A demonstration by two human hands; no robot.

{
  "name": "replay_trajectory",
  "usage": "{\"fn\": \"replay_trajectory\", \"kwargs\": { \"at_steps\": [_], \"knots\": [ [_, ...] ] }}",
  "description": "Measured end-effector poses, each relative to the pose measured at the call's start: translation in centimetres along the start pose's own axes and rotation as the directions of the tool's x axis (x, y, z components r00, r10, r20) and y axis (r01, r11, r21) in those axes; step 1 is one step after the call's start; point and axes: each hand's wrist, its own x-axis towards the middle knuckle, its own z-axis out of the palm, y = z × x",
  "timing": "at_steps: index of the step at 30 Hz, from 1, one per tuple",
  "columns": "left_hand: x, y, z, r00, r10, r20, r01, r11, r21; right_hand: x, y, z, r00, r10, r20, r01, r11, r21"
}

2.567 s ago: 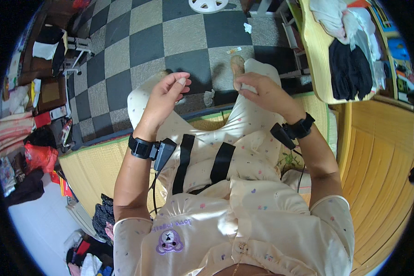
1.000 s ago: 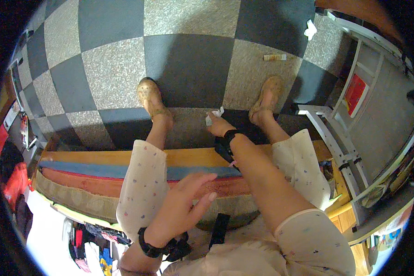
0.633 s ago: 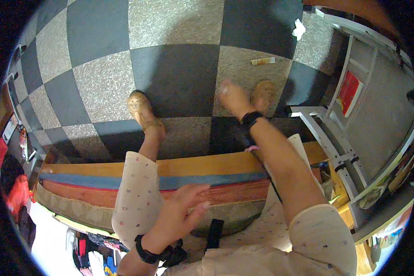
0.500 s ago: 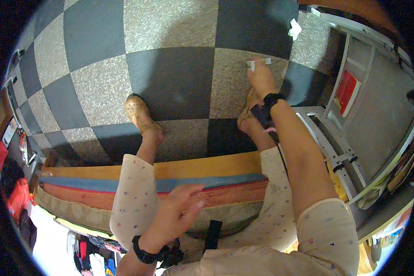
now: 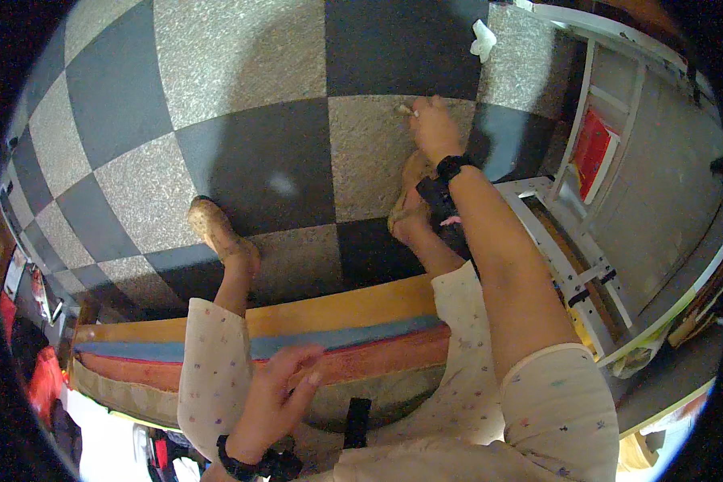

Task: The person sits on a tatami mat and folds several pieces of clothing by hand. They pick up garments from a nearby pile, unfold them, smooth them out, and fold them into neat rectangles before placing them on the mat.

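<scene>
Right hand (image 5: 436, 131) pinching small pale packet (image 5: 406, 109), contents hidden; left hand (image 5: 275, 396) loosely curled, empty.

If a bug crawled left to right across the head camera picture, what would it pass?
Crumpled red plastic, tan left shoe, left hand, black strap on the lap, right hand, white scrap, flat red thing.

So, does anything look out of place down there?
Yes: a crumpled white paper-like scrap lies on the grey checkered floor, and a small pale strip shows at the right hand. Both look like litter.
</scene>
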Motion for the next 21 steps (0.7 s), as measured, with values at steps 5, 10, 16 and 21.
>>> {"fn": "replay_trajectory", "kwargs": {
  "at_steps": [5,10,16,21],
  "knots": [
    [0.4,1.3,0.0,0.999,-0.048,-0.003,0.048,0.998,-0.030,6.3,5.3,-3.9,0.923,-0.016,-0.385,0.090,0.981,0.174],
    [0.6,2.2,-0.1,0.989,-0.147,0.011,0.147,0.985,-0.089,10.8,8.7,-5.9,0.889,-0.008,-0.458,0.026,0.999,0.033],
    [0.3,2.2,-0.3,0.999,-0.034,-0.027,0.034,0.999,-0.019,10.4,6.9,-6.1,0.988,-0.115,-0.100,0.107,0.991,-0.083],
    [-0.9,1.6,0.6,1.000,-0.011,0.003,0.011,0.996,-0.091,2.4,-0.9,-0.6,0.973,-0.222,-0.066,0.231,0.904,0.360]
  ]
}}
